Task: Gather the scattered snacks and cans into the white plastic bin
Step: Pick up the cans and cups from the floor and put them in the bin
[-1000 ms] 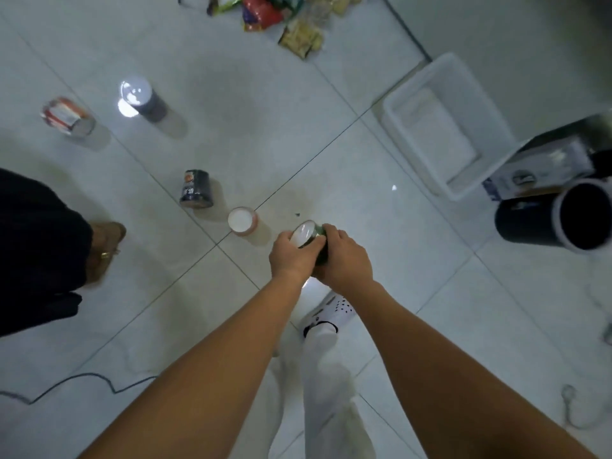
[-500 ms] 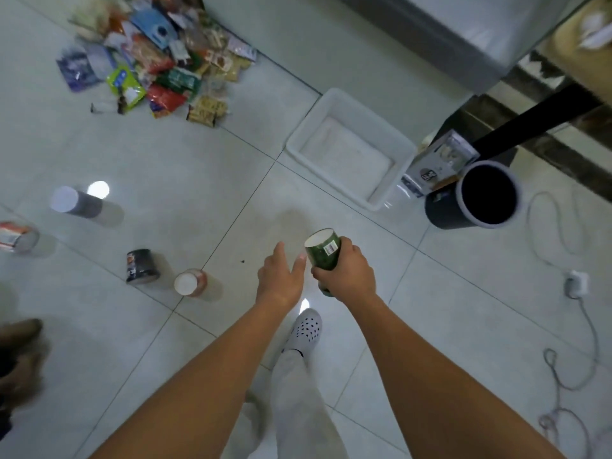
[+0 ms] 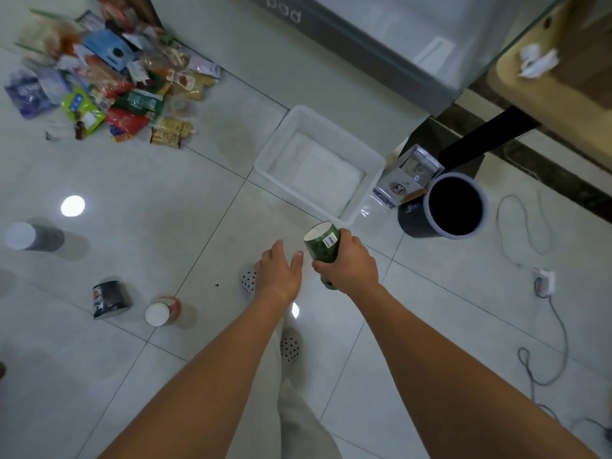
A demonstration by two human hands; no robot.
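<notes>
Head view: tiled floor, pale and glossy, under everything listed. Heap of snack packets, mixed colours, on the floor far ahead and to the left of the grip, well apart from it. White plastic bin, rectangular, its bare bottom showing, on the floor just ahead of the grip. Black waste bin, round, ahead and to the right of the grip, near the white bin. Right hand, fingers and thumb wrapped round the green can, which is held off the floor, tilted, pale end toward the white bin, barcode label up. Left hand, just left of the grip, fingers straight, holding nothing, a narrow gap from the can. Grey can, dark can and red can, on the floor left of the grip, the red one nearest.
</notes>
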